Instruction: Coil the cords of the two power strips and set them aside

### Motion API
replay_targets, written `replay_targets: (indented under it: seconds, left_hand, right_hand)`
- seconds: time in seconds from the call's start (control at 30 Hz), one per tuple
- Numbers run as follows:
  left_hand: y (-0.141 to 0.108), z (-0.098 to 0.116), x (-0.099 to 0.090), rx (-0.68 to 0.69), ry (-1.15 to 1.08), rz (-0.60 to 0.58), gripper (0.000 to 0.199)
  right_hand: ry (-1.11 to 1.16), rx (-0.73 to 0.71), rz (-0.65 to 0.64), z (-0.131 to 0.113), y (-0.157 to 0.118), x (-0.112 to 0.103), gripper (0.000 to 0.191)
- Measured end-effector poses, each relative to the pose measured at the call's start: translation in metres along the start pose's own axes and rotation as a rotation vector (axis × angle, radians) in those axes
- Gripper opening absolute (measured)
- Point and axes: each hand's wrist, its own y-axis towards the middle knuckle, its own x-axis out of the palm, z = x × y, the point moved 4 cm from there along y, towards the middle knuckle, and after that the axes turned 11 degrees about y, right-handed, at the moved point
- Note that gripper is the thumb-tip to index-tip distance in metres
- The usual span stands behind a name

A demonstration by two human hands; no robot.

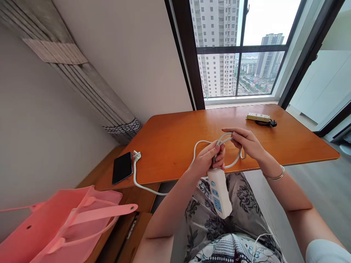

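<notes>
A white power strip (219,193) with blue socket panels hangs below my left hand (210,157), over my lap. That hand is closed around the looped white cord near the strip's upper end. My right hand (245,140) pinches the loops of the power cord (231,164) between thumb and fingers, just above the table's near edge. From the loops the cord runs left over the table and drops past its edge. Its white plug (136,156) lies on the left part of the table, prongs up, beside a black phone (122,168).
The orange-brown wooden table (170,135) stands before a window (241,49). A second, yellowish power strip (258,117) with a black plug and cord (270,123) lies at its back right. A pink bag (68,226) is at the lower left, by a grey curtain (90,73).
</notes>
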Motion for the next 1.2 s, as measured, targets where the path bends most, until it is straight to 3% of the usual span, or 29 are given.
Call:
replay_targets:
  seconds: [0.17,0.33,0.63,0.9,1.03,1.2]
  left_hand:
    - [-0.001,0.003,0.003,-0.064,-0.229,-0.053,0.039]
    - [-0.003,0.004,0.003,-0.059,-0.326,-0.015,0.031]
    - [-0.009,0.004,0.003,0.057,-0.313,0.002,0.031]
    - [-0.011,0.017,-0.007,0.155,-0.186,0.187,0.043]
    - [-0.012,0.029,-0.005,0.235,-0.099,0.232,0.048]
    - [-0.020,0.049,-0.017,0.427,-0.015,0.401,0.043]
  right_hand:
    - [0.155,0.057,-0.001,0.012,-0.006,-0.006,0.045]
    - [0.237,0.061,0.051,0.022,-0.011,-0.003,0.048]
    - [0.129,-0.019,0.062,0.024,-0.017,0.004,0.048]
    - [0.156,-0.008,0.072,0.046,-0.021,0.003,0.045]
    - [0.020,-0.001,0.050,0.059,-0.028,0.001,0.046]
    - [-0.399,-0.068,-0.016,0.076,-0.041,-0.008,0.036]
